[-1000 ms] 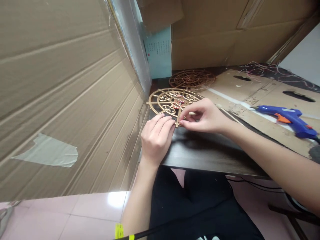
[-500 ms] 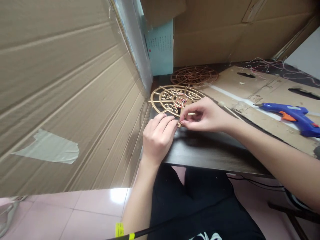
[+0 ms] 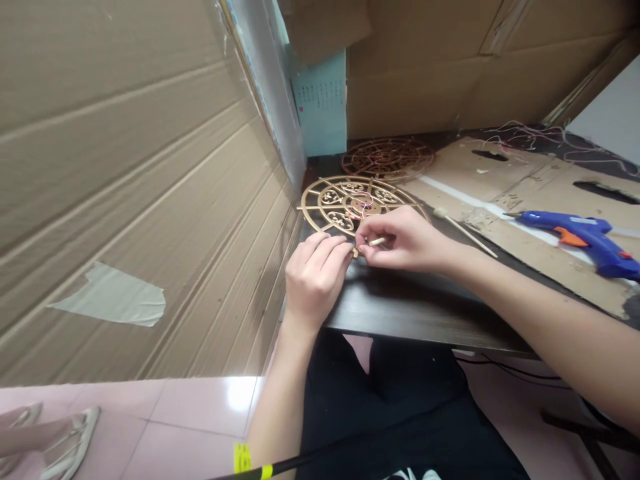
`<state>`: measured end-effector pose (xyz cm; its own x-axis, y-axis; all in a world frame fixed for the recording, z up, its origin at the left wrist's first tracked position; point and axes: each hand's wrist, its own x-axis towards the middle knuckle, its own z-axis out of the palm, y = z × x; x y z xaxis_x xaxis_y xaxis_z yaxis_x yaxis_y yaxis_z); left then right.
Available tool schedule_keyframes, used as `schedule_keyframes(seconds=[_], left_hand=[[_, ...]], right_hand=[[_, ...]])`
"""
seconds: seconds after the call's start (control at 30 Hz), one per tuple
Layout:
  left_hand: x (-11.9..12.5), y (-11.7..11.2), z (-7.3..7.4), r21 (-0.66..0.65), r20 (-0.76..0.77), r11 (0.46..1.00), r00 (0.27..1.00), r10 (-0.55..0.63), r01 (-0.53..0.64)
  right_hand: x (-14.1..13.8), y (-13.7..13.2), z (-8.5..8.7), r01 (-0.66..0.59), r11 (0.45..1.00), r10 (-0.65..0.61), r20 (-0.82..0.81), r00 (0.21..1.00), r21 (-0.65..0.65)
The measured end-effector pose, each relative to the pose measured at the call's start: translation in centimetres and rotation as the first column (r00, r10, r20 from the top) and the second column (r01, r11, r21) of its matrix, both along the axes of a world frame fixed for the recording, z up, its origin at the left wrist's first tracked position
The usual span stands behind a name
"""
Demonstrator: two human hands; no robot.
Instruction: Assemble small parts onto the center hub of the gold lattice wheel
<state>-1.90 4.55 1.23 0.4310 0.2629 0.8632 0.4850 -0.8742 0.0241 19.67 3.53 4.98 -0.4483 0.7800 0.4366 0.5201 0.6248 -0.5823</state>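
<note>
A gold openwork disc point(image 3: 311, 222) with ornate inner rings and spokes lies on the dark table, with thin red and white wires over its centre. My left hand point(image 3: 316, 272) is at its near rim, fingers close together and bent over the edge; their tips are partly hidden. Beside it, my right hand point(image 3: 400, 241) is closed, thumb and forefinger pinched at a small gold peg point(image 3: 355, 253) on the near edge. A short pale stick point(image 3: 376, 242) pokes out from between the right fingers.
A darker openwork disc point(image 3: 387, 159) lies behind. To the right, a blue glue gun point(image 3: 575, 223) and a pale stick with a blob end point(image 3: 467, 233) rest on or by a cardboard sheet point(image 3: 540, 250). A cardboard wall point(image 3: 150, 200) stands left. Loose wires point(image 3: 530, 137) lie behind.
My right hand has shifted slightly left and down, and the pale stick in it now tilts differently. My left hand stays at the rim. More of a person's feet shows at lower left.
</note>
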Motion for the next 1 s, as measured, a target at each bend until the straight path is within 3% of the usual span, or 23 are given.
schedule_keyframes(seconds=[0.27, 0.7, 0.83, 1.0], left_hand=[[-0.05, -0.07, -0.12, -0.006, -0.019, 1.000, 1.000, 0.008, -0.008], [-0.03, 0.04, -0.14, -0.014, 0.009, 1.000, 1.000, 0.000, 0.000], [-0.04, 0.08, -0.17, -0.026, 0.008, 1.000, 1.000, -0.003, 0.003], [-0.11, -0.03, -0.18, -0.055, 0.015, 0.998, 1.000, 0.009, -0.009]], right_hand=[[-0.04, -0.08, 0.23, -0.037, 0.999, 0.035, 0.092, 0.995, 0.014], [0.00, -0.16, 0.33, 0.017, 0.997, -0.038, 0.273, 0.961, 0.080], [0.37, 0.09, 0.22, 0.038, 0.994, -0.060, 0.226, 0.972, 0.102], [0.41, 0.01, 0.97, 0.100, 0.978, -0.104, 0.013, 0.994, 0.185]])
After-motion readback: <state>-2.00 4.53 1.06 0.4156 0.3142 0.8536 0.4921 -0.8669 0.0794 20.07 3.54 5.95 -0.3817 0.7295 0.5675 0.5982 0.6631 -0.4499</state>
